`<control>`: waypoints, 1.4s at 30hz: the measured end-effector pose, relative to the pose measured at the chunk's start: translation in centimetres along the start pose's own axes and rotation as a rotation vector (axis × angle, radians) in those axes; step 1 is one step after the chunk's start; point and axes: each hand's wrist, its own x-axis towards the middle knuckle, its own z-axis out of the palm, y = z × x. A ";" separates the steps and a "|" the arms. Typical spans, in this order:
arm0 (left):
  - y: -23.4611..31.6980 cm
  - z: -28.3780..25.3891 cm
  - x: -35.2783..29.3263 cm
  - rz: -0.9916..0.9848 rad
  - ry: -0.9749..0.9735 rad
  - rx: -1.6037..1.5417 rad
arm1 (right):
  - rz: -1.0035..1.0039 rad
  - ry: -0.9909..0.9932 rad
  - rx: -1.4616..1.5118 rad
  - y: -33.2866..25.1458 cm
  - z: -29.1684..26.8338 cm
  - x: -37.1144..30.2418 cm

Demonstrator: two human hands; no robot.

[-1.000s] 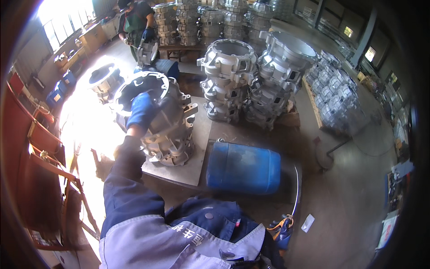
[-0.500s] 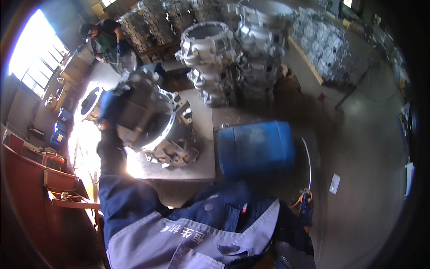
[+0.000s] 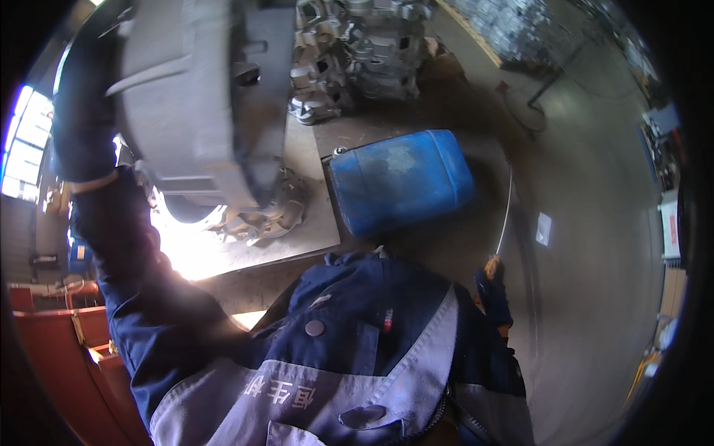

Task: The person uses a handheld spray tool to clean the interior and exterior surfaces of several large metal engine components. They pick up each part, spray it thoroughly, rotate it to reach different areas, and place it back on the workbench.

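The left hand [image 3: 85, 123] grips a metal casting [image 3: 167, 97] just to its right (finger spread unclear). The right hand [image 3: 494, 296] curls round a thin rod [image 3: 506, 215]; a blue jug [image 3: 401, 180] lies between them.

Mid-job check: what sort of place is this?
Probably a metal-parts workshop: a large casting at the left hand, stacked castings ahead, and heaped silvery parts beyond.

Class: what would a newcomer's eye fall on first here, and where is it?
Probably the big grey metal casting, looming at the upper left with the gloved left hand at its left side. Next comes the bright blue container near the picture's middle. Lower right of that, the gloved right hand holds a thin pale rod.
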 end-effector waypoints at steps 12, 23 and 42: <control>5.0 31.3 1.8 -0.689 -0.104 -1.888 | 0.532 0.337 0.694 -4.9 2.3 -12.4; 19.7 54.1 7.1 -1.351 -0.596 -1.780 | 0.403 0.555 0.641 -7.2 5.5 -18.3; 18.4 57.9 -1.2 -0.943 -0.028 -1.430 | 0.237 0.248 -0.288 -20.1 1.9 6.0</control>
